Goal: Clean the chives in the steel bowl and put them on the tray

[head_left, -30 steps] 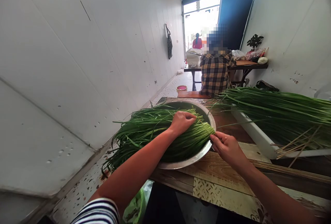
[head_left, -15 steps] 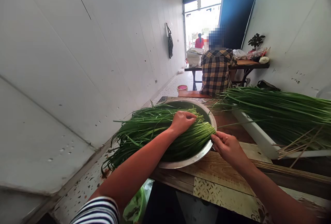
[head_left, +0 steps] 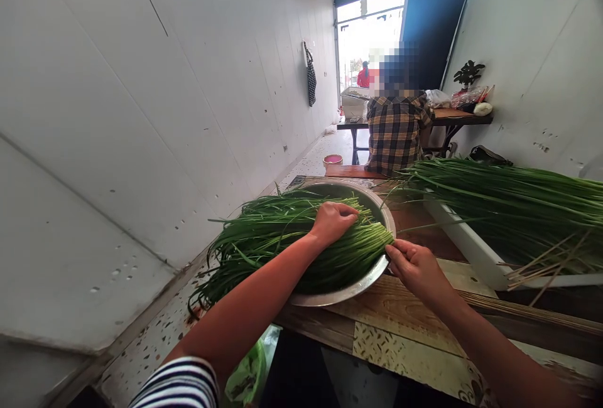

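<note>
A wide metal basin [head_left: 354, 295] holds a thick bunch of garlic chives [head_left: 264, 238], pale cut ends toward the right rim and green leaves hanging over the left side. My left hand [head_left: 333, 221] lies across the bunch, its fingers pinched on stems near the cut ends. At the right rim, my right hand [head_left: 414, 263] has thumb and forefinger closed on the end of the nearest stems. Anything thin between those fingertips is too small to make out.
More chives [head_left: 509, 194] lie over a white tray [head_left: 466, 241] on the right. Thin wooden sticks [head_left: 546, 263] rest there, others along the patterned tabletop [head_left: 400, 345]. A green bin [head_left: 252, 373] stands below. Ahead, a person in plaid [head_left: 396, 132] sits at another table.
Both hands keep the same hold at nearly the same spot. The whole view has shifted very slightly, and the seated person's head has moved a little.
</note>
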Available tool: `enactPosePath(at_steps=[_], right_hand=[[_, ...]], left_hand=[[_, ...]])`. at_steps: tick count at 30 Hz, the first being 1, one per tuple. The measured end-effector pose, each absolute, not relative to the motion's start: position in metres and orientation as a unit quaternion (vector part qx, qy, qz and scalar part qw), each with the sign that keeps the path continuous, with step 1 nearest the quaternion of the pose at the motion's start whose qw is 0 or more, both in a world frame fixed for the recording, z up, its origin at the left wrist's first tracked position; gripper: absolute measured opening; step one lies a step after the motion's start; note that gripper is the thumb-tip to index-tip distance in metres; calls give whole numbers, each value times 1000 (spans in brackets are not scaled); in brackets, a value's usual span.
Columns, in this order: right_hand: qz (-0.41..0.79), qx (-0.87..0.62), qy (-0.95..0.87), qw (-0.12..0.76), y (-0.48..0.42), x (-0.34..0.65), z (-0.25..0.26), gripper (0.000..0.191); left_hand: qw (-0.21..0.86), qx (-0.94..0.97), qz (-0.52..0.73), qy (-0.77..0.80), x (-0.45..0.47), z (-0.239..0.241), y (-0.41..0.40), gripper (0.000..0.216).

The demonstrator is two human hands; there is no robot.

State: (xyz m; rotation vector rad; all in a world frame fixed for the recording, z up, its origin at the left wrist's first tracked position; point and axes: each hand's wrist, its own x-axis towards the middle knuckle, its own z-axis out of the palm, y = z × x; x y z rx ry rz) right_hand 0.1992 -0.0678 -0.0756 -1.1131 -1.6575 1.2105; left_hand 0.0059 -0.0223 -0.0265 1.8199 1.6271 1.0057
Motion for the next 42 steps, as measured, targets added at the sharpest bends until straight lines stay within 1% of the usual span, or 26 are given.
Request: enactPosePath(at_steps=[22,30,42], right_hand=[[472,-432,-658,397,-68,199,-74,35],[468,-435,-660,395,-68,200,-75,38],[483,-423,-654,400,-67,201,-80,36]], left_hand=[[242,683,370,582,5,-30,-21,21],[228,707,366,560,5,-30,-23,19],[233,710,353,563,4,-33,-21,21]])
